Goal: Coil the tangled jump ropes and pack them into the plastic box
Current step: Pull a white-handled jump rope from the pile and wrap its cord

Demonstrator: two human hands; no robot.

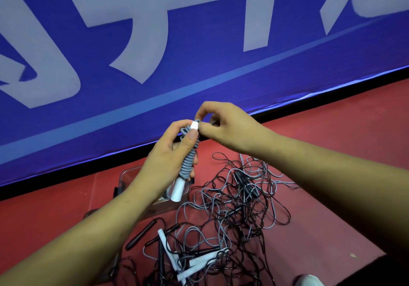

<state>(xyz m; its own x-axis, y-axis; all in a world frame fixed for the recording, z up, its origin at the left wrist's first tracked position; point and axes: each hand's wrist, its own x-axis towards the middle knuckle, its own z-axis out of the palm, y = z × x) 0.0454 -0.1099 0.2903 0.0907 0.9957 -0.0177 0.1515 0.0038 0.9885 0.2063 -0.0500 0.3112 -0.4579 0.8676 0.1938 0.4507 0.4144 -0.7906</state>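
Grey jump rope (188, 161), coiled round its white handles, is gripped in my left hand (163, 155); right hand (223, 125) fingers (204, 108) pinch its top end, over the tangled ropes (232, 210) on the floor (332, 152).

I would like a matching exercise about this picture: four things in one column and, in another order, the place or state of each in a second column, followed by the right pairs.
Things
1. coiled rope
2. rope tangle
3. box
4. right hand

Places or states
A. partly hidden behind the left hand
B. pinches at the coil's top
C. gripped by the left hand
D. spread loose on the red floor

Pairs: 1-C, 2-D, 3-A, 4-B
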